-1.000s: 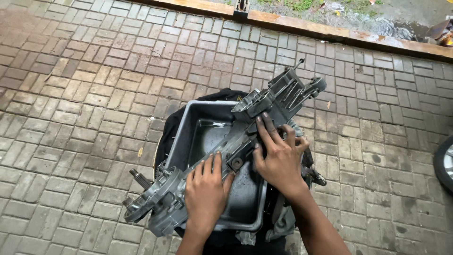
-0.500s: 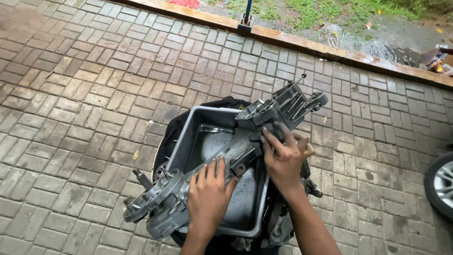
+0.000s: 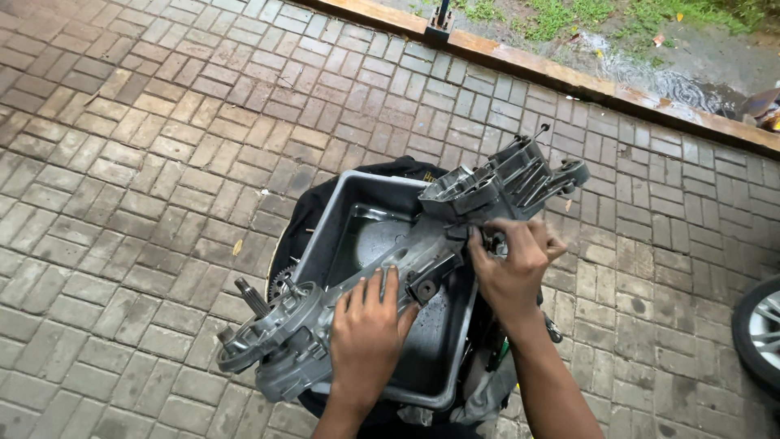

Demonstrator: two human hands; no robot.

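A person's left hand (image 3: pixel 367 329) lies flat, palm down and fingers spread slightly apart, on the lower middle stretch of a long grey metal engine casing (image 3: pixel 390 276), pressing on it rather than gripping it. The casing runs diagonally across a grey plastic tub (image 3: pixel 325 236), its round lower end with a protruding toothed shaft (image 3: pixel 250 297) hanging over the tub's near-left corner and its ribbed upper end (image 3: pixel 508 179) jutting past the far-right rim. The right hand (image 3: pixel 512 268) is just beside the left, higher up the casing, with fingers curled in and pinched together around a small dark fitting (image 3: pixel 491 241) on the casing's side; exactly what they clamp is too small to tell. The tub holds a shallow pool of dark liquid on its floor and sits on a black cloth (image 3: pixel 305 215) spread over the ground, with a round toothed edge (image 3: pixel 280 280) peeking out at the tub's left side. All of it rests on wet brown brick paving (image 3: pixel 146 162). At the right edge, part of a tyre and silver wheel (image 3: pixel 760 329) shows. Farther off, a wooden kerb (image 3: pixel 520 65) borders the paving, with a dark post base (image 3: pixel 441 18) on it, and beyond lie a puddle (image 3: pixel 666 77) and grass (image 3: pixel 569 12).
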